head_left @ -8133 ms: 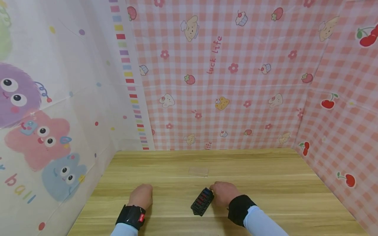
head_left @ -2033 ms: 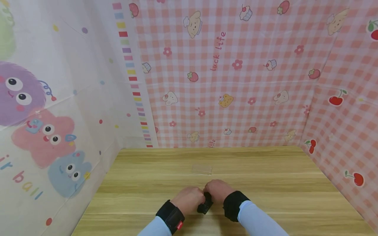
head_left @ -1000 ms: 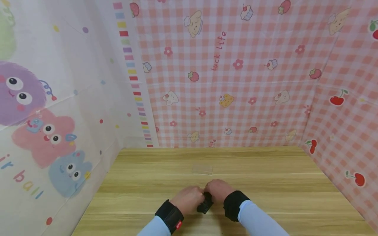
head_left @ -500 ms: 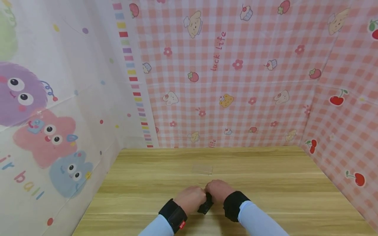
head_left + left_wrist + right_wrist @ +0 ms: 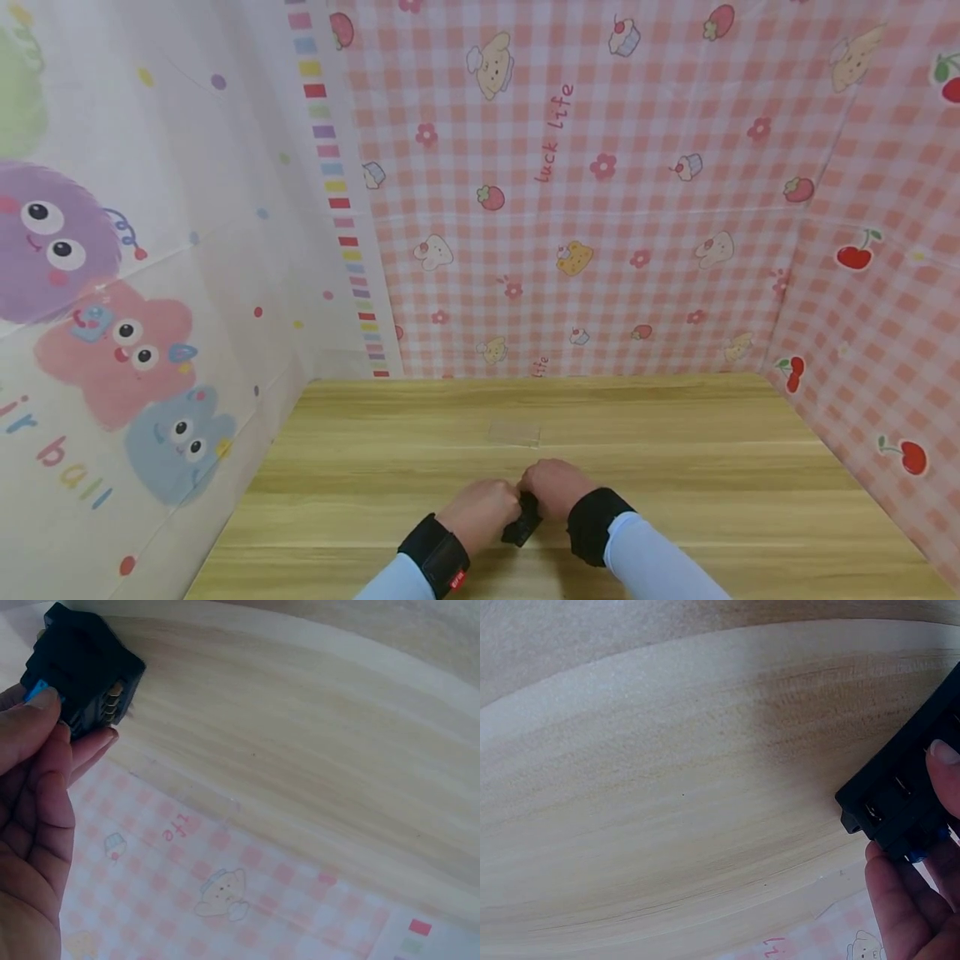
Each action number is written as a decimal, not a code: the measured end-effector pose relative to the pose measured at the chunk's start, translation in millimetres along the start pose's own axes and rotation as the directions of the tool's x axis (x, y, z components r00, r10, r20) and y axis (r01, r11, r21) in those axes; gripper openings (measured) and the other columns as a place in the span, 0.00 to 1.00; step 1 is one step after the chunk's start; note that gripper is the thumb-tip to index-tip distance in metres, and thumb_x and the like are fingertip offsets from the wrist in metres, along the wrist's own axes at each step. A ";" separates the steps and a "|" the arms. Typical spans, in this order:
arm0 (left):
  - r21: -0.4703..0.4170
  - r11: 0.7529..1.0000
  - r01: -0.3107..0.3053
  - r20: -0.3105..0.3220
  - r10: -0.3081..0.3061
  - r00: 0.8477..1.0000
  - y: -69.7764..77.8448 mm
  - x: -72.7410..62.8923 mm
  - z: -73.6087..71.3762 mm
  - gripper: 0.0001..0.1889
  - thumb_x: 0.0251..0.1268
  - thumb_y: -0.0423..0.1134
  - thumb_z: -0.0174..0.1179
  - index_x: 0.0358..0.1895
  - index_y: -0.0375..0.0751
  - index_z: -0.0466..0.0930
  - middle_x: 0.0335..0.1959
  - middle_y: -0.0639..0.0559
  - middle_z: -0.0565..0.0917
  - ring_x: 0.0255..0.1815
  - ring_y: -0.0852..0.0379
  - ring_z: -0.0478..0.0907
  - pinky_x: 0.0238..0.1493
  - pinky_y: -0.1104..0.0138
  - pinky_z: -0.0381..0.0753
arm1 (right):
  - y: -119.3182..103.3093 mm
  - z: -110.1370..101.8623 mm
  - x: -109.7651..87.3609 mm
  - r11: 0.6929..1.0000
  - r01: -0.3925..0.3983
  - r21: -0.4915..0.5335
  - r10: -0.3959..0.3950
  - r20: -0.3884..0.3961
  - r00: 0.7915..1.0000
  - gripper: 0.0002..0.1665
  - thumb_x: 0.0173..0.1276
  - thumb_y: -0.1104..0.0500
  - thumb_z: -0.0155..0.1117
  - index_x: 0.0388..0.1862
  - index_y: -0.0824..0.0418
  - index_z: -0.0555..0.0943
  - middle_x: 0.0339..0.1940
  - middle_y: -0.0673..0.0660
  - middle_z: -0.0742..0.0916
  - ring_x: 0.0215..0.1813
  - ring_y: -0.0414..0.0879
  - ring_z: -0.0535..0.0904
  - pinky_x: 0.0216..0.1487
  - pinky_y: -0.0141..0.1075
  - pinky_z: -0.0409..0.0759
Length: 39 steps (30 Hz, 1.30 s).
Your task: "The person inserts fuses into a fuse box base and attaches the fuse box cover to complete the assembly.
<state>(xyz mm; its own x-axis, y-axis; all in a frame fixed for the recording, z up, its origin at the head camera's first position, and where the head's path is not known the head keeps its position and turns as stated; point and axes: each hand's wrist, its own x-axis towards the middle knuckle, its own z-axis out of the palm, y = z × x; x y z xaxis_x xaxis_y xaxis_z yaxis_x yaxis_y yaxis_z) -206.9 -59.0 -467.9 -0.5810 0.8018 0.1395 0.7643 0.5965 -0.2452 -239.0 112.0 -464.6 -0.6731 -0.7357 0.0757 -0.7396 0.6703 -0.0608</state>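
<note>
A black fuse box (image 5: 521, 528) is held between both hands near the middle of the table. My right hand (image 5: 558, 487) grips its body, with the thumb on the side where metal terminals show in slots, as the right wrist view has it. In the left wrist view, the thumb and fingers of my left hand (image 5: 37, 780) pinch at a small blue fuse (image 5: 36, 690) on the fuse box (image 5: 82, 664). Fingers hide most of that fuse, and whether it is seated cannot be told. From the head view, the hands cover the box's upper part.
Beyond the hands, a clear rectangular plastic cover (image 5: 513, 433) lies flat on the wooden table (image 5: 360, 467). A checked cloth (image 5: 645, 208) hangs behind and to the right; a white cartoon-printed cloth (image 5: 225, 275) hangs on the left.
Since the oldest frame, my left hand has moved right to the fuse box, which lay with its red and blue fuses visible. Over the last second, the hands have barely shifted.
</note>
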 end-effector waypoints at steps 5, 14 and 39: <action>0.017 1.000 0.008 0.011 -0.008 1.000 1.1 0.3 0.5 0.10 0.49 0.29 0.72 0.26 0.52 0.85 0.26 0.61 0.81 0.23 0.69 0.69 0.25 0.73 0.70 | -0.2 0.7 -1.0 1.000 0.009 -0.006 -0.009 -0.016 1.000 0.12 0.49 0.70 0.75 0.26 0.54 0.84 0.24 0.45 0.83 0.28 0.39 0.76 0.34 0.36 0.76; 0.009 0.999 0.035 0.033 -0.035 0.999 2.1 2.0 -0.4 0.09 0.49 0.30 0.72 0.26 0.50 0.84 0.25 0.61 0.80 0.23 0.68 0.70 0.25 0.72 0.71 | -0.5 0.1 -0.7 1.000 -0.018 -0.004 0.018 -0.001 1.000 0.12 0.48 0.70 0.75 0.28 0.55 0.85 0.26 0.46 0.84 0.29 0.41 0.77 0.38 0.36 0.77; -0.055 0.998 0.030 0.082 -0.025 0.996 -1.6 3.4 2.1 0.08 0.51 0.31 0.74 0.32 0.49 0.87 0.27 0.61 0.81 0.25 0.68 0.70 0.29 0.73 0.70 | -0.5 -1.9 -0.7 1.000 -0.023 0.021 0.022 0.013 1.000 0.12 0.50 0.70 0.74 0.30 0.55 0.86 0.26 0.46 0.84 0.30 0.40 0.76 0.38 0.36 0.77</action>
<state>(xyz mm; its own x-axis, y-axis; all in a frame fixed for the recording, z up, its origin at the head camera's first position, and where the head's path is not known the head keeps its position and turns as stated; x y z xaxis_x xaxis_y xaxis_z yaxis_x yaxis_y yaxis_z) -210.7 -57.3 -469.0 -0.6212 0.7808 0.0661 0.7609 0.6212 -0.1874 -238.2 112.4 -462.7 -0.6894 -0.7218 0.0609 -0.7241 0.6847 -0.0829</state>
